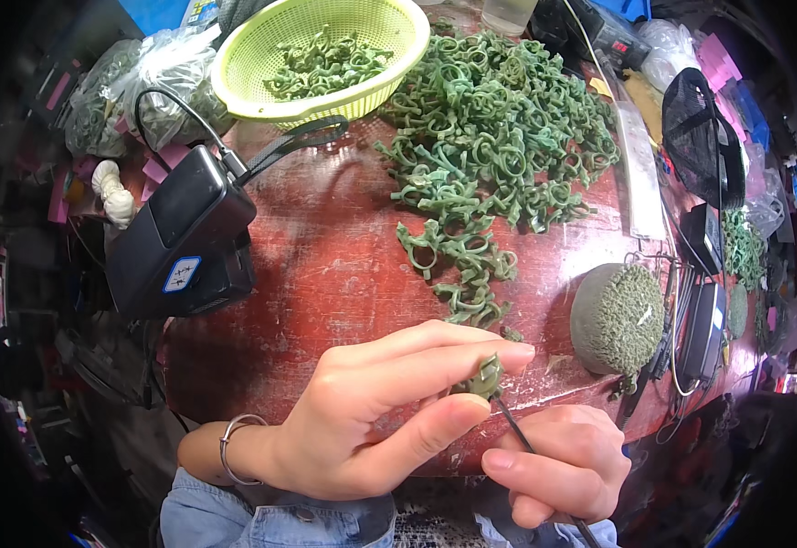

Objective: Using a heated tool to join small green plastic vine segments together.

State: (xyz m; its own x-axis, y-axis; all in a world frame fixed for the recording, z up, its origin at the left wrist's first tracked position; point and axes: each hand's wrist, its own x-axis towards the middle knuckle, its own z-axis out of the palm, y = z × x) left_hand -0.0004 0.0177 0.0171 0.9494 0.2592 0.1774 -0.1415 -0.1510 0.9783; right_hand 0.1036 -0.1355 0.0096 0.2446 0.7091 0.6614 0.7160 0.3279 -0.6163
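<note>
My left hand (371, 402), with a silver bangle at the wrist, pinches a small green wax ring piece (485, 374) between thumb and fingers. Part of the piece is hidden by the fingers. Close by on the right, my right hand (563, 461) is closed around a thin dark rod-like tool (515, 426), whose tip meets or nearly meets the piece; its exact kind I cannot make out. Just beyond my hands, a large pile of green wax rings (508, 128) spreads over the red, scuffed table (316, 265) and trails toward me.
A yellow plastic basket (234, 82) with more green pieces stands at the far left. Left of the middle is a black boxy device (188, 215) with a cable and strap. At the right are a round grey-green block (590, 320), a white power strip (638, 173) and cables.
</note>
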